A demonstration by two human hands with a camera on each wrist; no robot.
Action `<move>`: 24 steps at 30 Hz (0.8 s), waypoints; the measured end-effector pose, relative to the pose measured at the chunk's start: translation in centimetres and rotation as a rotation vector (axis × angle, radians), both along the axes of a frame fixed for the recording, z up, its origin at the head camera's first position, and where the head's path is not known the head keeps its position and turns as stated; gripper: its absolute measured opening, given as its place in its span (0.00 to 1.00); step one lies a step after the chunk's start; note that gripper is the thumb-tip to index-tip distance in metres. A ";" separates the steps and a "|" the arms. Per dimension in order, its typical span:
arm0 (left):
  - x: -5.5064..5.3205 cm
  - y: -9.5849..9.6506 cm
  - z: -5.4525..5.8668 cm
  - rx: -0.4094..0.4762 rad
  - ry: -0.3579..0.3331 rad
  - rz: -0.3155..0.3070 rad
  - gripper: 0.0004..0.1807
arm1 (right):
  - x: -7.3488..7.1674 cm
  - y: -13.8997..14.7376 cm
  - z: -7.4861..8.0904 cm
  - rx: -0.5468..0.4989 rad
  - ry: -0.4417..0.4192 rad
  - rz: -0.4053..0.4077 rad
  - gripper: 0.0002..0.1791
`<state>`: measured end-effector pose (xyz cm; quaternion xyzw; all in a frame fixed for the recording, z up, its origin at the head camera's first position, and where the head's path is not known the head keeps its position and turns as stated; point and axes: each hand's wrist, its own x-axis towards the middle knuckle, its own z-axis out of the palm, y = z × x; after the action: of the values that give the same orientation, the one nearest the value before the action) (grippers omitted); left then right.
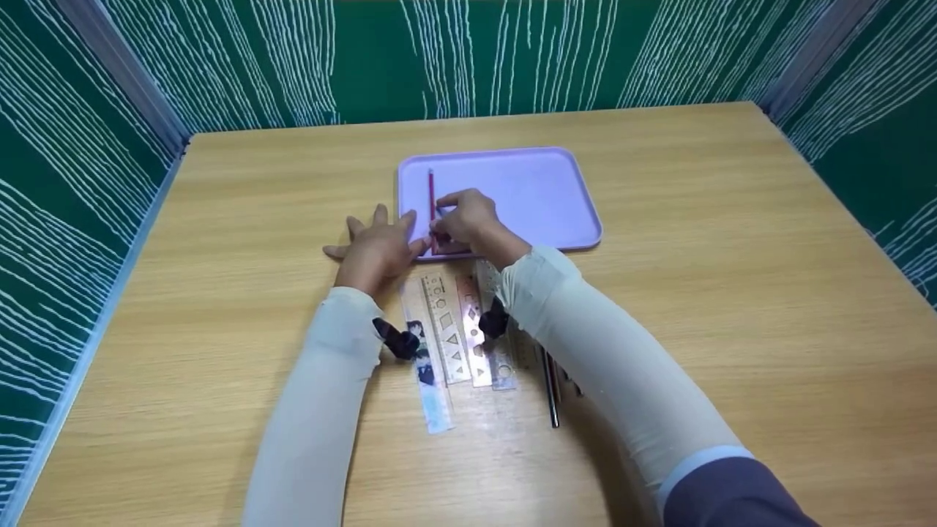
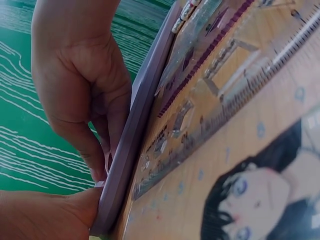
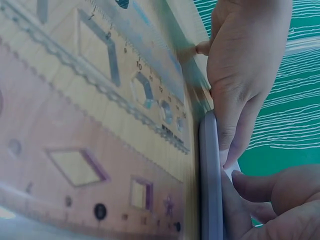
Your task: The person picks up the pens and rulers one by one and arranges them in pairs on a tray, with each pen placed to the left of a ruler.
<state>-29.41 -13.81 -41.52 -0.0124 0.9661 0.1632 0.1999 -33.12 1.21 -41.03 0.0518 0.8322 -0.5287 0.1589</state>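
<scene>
A slim red pencil (image 1: 431, 189) lies lengthwise near the left side of a lilac tray (image 1: 531, 194). My right hand (image 1: 472, 219) reaches over the tray's front rim, thumb and fingers curled, and pinches the pencil toward its near end. At the front left corner my left hand (image 1: 377, 252) lies with its fingers spread, some on the table and its thumb over the tray's rim by the pencil's near end. Both wrist views show the tray's outer side (image 2: 132, 135) edge-on, and the rim hides the pencil there.
Several see-through rulers lie side by side before the tray: one with cartoon figures (image 1: 428, 373), one with cut-out shapes (image 1: 448, 333), a pinkish one (image 1: 474, 351). Dark slim sticks (image 1: 549, 391) lie under my right forearm. Green panels with white streaks (image 1: 373, 58) border the table.
</scene>
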 end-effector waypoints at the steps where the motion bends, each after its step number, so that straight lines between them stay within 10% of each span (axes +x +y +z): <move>1: 0.0 0.0 0.0 0.001 0.002 0.000 0.37 | 0.0 0.1 0.0 0.013 0.013 0.006 0.31; 8: 0.0 -0.1 -0.1 0.001 0.004 0.003 0.38 | 0.3 0.8 0.0 0.024 0.043 0.058 0.28; 24: 0.1 0.0 0.1 0.009 0.015 0.012 0.38 | 2.1 3.1 0.7 -0.376 -0.038 0.024 0.20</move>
<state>-29.27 -13.82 -41.45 -0.0159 0.9667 0.1685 0.1919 -31.04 4.28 -40.36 0.0216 0.7162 -0.6718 0.1878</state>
